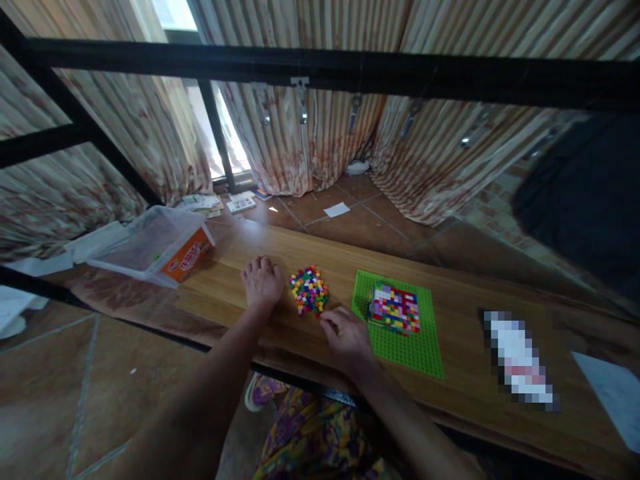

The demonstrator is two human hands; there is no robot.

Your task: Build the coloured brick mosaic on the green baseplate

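A heap of small coloured bricks (309,291) lies on the wooden table (465,393). My left hand (262,283) rests on the table just left of the heap, fingers curled down with nothing seen in them. My right hand (346,337) sits just right of and nearer than the heap, fingers curled in a pinch; I cannot make out anything in it. Right of that hand lies a green baseplate (420,347) carrying a block of multicoloured bricks (395,309).
A clear plastic box with an orange label (159,247) stands at the table's left end. A pixelated white object (520,360) and a white sheet (613,393) lie at the right. Black frame bars (350,70) cross overhead; curtains hang behind.
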